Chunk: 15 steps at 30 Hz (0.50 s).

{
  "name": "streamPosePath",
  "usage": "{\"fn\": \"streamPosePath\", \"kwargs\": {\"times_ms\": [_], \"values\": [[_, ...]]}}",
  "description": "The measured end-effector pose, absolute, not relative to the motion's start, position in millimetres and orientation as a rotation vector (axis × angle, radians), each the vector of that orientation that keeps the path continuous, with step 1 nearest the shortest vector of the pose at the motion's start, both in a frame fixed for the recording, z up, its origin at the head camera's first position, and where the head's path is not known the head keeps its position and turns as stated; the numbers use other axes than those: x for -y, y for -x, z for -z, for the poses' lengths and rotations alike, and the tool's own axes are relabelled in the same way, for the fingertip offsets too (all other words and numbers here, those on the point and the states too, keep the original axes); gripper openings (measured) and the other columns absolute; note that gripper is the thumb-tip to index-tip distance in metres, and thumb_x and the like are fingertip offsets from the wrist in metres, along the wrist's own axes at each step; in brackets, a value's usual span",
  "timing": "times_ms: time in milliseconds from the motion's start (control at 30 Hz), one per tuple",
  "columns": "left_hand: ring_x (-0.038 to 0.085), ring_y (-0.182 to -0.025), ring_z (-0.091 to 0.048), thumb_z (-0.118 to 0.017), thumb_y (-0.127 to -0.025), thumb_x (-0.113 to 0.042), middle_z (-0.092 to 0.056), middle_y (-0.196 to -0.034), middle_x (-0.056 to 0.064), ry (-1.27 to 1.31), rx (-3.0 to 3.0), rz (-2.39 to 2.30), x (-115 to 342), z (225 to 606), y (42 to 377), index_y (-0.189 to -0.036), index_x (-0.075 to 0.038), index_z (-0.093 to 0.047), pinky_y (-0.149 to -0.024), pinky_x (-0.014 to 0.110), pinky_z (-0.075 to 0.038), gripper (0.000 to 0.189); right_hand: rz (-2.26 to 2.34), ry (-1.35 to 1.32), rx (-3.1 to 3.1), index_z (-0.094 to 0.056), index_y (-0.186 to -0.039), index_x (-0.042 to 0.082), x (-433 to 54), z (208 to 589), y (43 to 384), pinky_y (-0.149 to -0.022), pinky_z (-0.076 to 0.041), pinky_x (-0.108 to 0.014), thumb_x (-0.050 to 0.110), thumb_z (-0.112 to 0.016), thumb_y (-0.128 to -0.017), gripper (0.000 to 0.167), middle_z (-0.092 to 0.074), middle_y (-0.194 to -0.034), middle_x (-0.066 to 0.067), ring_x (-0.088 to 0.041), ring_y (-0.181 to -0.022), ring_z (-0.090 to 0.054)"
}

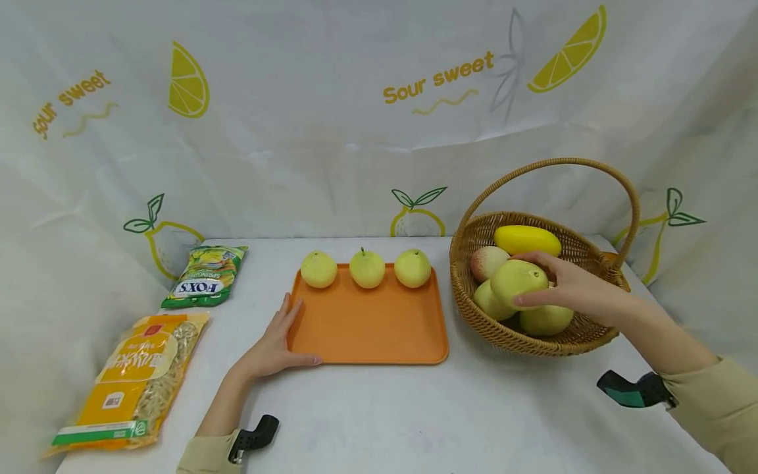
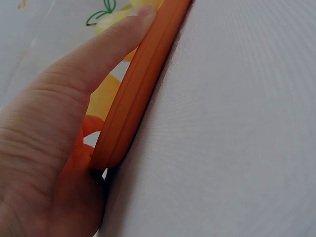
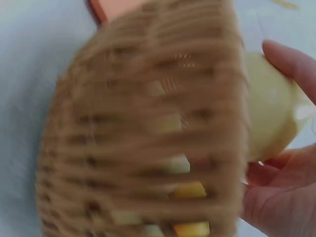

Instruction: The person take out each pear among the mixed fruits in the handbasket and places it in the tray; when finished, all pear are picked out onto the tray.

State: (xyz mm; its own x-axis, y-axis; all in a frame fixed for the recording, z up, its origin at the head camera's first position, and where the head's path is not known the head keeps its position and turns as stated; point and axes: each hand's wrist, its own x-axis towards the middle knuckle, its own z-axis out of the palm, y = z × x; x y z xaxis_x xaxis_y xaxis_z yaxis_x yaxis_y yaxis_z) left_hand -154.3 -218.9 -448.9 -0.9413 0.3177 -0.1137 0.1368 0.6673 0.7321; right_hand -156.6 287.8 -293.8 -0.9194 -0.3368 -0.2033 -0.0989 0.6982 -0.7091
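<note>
Hand (image 1: 565,282) gripping fruit (image 1: 514,287), FOX'S packet (image 1: 205,277), "Sour sweet" (image 1: 464,69)

From my remote station I see the tray (image 1: 367,326) lying on the table (image 1: 367,415), three fruits (image 1: 366,270) in a row along its 12 o'clock edge, with a basket (image 1: 476,316) of further fruits (image 1: 546,321) at 3 o'clock, a snack packet (image 1: 204,276) at 10 o'clock and a noodle bag (image 1: 130,388) at 8 o'clock.
</note>
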Motion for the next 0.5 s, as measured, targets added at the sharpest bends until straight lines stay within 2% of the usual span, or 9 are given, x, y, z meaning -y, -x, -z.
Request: {"fn": "streamPosePath", "kwargs": {"times_ms": [100, 267, 500], "values": [[0.045, -0.145, 0.005, -0.084, -0.071, -0.050, 0.013, -0.161, 0.015, -0.368, -2.654, -1.135, 219.1, 449.2, 154.3, -0.158, -0.011, -0.010, -0.109, 0.068, -0.011, 0.120, 1.165, 0.302, -2.533, -0.026, -0.149, 0.003, -281.9, 296.9, 154.7, -0.084, -0.044, -0.040, 0.030, -0.069, -0.090, 0.078, -0.044, -0.134, -0.023, -0.033, -0.113, -0.046], [0.045, -0.145, 0.004, -0.084, -0.071, -0.051, 0.013, -0.162, 0.014, -0.372, -2.659, -1.136, 219.5, 450.5, 154.5, -0.158, -0.012, -0.011, -0.109, 0.068, -0.011, 0.120, 1.398, 0.211, -2.365, -0.017, -0.152, 0.003, -274.1, 300.9, 152.6, -0.083, -0.050, -0.031, 0.024, -0.065, -0.093, 0.079, -0.043, -0.131, -0.024, -0.024, -0.106, -0.051], [0.045, -0.145, 0.003, -0.084, -0.071, -0.050, 0.013, -0.162, 0.014, -0.383, -2.665, -1.139, 219.3, 450.4, 154.7, -0.158, -0.013, -0.013, -0.108, 0.069, -0.012, 0.118, 1.604, 0.170, -2.246, -0.016, -0.151, 0.001, -263.2, 302.4, 148.9, -0.082, -0.051, -0.027, 0.019, -0.063, -0.094, 0.076, -0.045, -0.121, -0.017, -0.018, -0.096, -0.055]]}}
